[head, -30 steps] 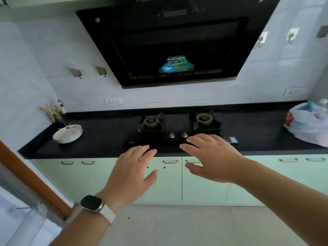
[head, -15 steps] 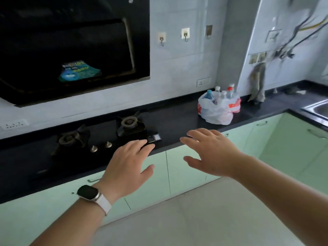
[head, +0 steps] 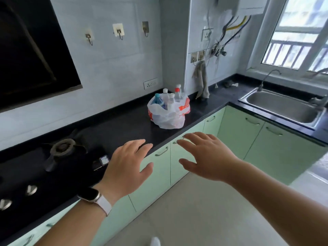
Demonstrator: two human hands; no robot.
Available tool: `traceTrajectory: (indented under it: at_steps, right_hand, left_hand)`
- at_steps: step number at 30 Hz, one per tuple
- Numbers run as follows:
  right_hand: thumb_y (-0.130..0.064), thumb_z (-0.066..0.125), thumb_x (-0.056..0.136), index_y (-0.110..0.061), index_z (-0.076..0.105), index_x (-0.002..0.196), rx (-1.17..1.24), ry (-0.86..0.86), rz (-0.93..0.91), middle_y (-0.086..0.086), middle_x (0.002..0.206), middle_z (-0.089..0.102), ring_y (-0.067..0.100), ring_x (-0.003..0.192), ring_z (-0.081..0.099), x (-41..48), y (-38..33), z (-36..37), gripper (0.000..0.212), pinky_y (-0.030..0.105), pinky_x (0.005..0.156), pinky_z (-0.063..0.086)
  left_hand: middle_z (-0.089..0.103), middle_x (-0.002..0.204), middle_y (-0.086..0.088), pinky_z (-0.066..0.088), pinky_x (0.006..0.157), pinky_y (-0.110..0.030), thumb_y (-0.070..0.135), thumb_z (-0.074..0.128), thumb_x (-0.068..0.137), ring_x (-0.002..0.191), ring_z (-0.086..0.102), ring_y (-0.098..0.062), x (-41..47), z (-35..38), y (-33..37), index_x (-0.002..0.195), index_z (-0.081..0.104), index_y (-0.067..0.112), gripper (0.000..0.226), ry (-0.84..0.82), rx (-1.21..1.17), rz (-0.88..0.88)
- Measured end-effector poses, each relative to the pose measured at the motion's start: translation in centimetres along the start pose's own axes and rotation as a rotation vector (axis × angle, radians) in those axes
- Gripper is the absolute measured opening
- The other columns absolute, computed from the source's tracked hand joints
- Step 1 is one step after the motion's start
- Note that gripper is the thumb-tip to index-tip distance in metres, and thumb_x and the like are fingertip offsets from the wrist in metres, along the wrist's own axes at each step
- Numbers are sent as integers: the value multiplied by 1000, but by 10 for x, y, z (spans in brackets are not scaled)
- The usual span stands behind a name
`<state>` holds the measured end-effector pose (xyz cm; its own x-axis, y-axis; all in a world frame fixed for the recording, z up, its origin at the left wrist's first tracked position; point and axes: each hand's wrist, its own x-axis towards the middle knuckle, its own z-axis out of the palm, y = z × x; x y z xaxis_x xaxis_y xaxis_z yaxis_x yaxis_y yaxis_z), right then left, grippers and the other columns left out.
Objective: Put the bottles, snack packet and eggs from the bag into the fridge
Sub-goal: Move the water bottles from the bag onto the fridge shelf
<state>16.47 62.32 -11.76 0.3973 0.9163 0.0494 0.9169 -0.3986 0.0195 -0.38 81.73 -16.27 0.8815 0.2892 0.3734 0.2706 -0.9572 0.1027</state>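
Both hands out front, empty, fingers spread: left hand [head: 126, 165], right hand [head: 208, 157]. The bag [head: 167, 113] sits well ahead on the tabletop [head: 127, 125], bottles [head: 171, 96] poking upright from its slack mouth. Grab one handle only and they could tip out; eggs unseen inside might crack.

Pale tiled walls [head: 113, 68] rise behind a black bench [head: 124, 125] with mint-green cabinets [head: 236, 132] beneath. A steel sink [head: 282, 107] sits under a bright window [head: 300, 38]. Hooks [head: 118, 31] line the wall; the floor [head: 186, 210] is light grey.
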Motion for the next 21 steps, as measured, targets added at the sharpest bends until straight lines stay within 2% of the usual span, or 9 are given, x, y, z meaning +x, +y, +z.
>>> traceTrajectory:
  at_steps: [6,15,21]
  right_hand:
    - [-65,32,94,-34,27,150,-16,-36,135,-7,153,37,18,141,33,71,33,11,64,38,114,27]
    - [-66,33,93,-36,29,149,-40,-59,261,-6,153,38,18,141,35,172,57,22,64,38,113,29]
    - [-66,33,92,-35,31,148,-39,-55,289,-5,151,40,19,139,37,209,71,25,65,38,112,31]
  left_hand:
    - [61,131,-5,49,94,-44,48,47,87,122,55,-27,86,51,-53,131,59,19,54,-63,-68,71]
    - [58,136,-4,47,99,-45,50,43,89,128,52,-25,200,95,-131,134,56,21,55,-126,-127,186]
    - [60,128,-2,51,92,-44,46,48,87,119,56,-24,239,115,-144,129,57,20,50,-114,-222,210]
